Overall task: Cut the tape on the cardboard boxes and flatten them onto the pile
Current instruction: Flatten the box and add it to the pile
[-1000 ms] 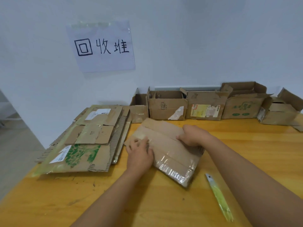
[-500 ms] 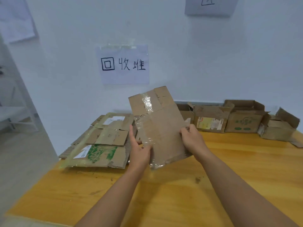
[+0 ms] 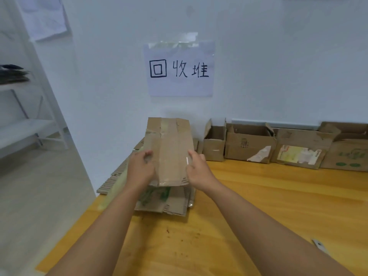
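Hands: left [image 3: 139,168] and right [image 3: 198,170] grip flattened box [image 3: 169,152] | brown corrugated, glossy tape | above pile [image 3: 171,204]

table front [image 3: 249,216]: bare wood, open passage
back edge: row of boxes [image 3: 251,145] blocks wall side
left corner: pile [image 3: 171,204] occupies it
near right: cutter [image 3: 320,246] lies there
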Demonstrator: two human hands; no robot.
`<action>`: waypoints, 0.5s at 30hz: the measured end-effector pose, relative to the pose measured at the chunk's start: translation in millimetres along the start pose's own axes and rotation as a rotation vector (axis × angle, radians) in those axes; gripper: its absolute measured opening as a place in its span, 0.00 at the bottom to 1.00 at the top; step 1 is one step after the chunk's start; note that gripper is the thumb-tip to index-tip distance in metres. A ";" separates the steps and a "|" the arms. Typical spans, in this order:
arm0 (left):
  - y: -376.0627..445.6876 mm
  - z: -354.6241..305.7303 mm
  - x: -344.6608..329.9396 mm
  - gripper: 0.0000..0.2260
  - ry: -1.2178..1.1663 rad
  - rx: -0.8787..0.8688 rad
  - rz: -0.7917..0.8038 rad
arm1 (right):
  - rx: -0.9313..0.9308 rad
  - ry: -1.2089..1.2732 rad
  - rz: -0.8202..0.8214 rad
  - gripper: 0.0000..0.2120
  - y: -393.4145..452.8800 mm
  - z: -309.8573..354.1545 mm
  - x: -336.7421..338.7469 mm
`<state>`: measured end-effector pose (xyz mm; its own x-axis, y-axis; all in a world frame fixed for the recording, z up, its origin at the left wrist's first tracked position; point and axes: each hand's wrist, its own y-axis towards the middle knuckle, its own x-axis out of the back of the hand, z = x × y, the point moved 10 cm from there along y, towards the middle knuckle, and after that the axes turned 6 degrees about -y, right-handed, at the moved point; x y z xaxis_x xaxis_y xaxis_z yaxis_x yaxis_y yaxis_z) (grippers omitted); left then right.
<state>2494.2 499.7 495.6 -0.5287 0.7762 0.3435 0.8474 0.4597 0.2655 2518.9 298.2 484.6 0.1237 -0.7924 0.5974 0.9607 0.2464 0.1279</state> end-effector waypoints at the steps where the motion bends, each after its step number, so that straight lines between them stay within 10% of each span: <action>1: 8.9 3.2 -0.9 0.16 0.042 -0.006 0.034 | 0.006 -0.013 0.015 0.25 7.2 -0.3 -7.9; 15: 57.9 61.9 -32.9 0.12 0.625 -0.221 0.122 | 0.003 -0.560 0.059 0.22 57.1 -52.2 -60.6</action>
<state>2563.7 527.5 443.9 -0.4143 0.3910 0.8218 0.9084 0.2339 0.3467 2579.2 331.1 414.3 0.0257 -0.3603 0.9325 0.9554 0.2832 0.0831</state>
